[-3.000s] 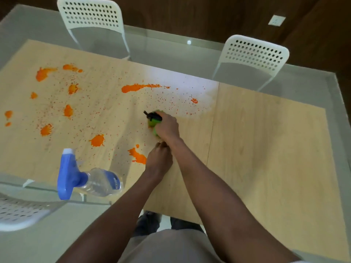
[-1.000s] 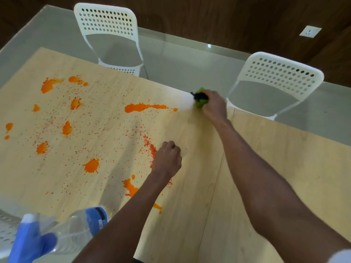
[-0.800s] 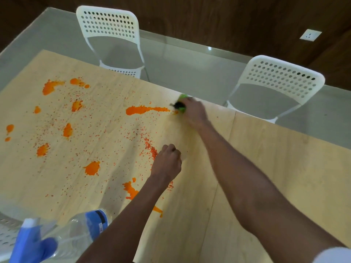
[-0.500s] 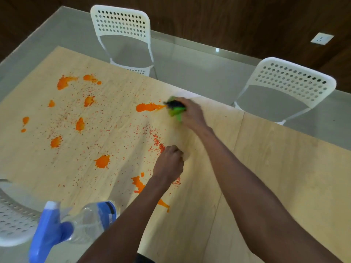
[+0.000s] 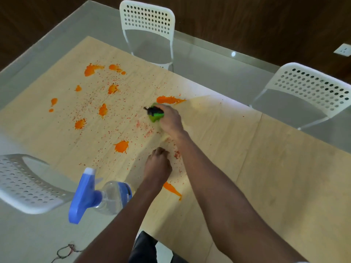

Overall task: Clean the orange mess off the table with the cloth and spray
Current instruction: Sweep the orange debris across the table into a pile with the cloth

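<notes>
My right hand (image 5: pixel 170 119) grips a bunched green and black cloth (image 5: pixel 155 112) and presses it on the wooden table top (image 5: pixel 275 168), just below a long orange smear (image 5: pixel 169 99). My left hand (image 5: pixel 158 166) rests on the table as a loose fist, holding nothing. Orange blobs (image 5: pixel 121 146) and fine speckles cover the left half of the wood. Another orange streak (image 5: pixel 171 188) lies right of my left wrist. The spray bottle (image 5: pixel 98 196), clear with a blue trigger head, lies on its side at the near edge, left of my left forearm.
Two white perforated chairs (image 5: pixel 150 18) (image 5: pixel 311 90) stand at the far side. A third chair (image 5: pixel 24 183) sits at the near left. The wood lies on a glass table (image 5: pixel 209 59). Thin wires (image 5: pixel 64 251) are on the floor below.
My right hand drew the cloth from the far table edge left and back toward me, wiping beside the long smear. My left hand stayed in place. The camera view shifted.
</notes>
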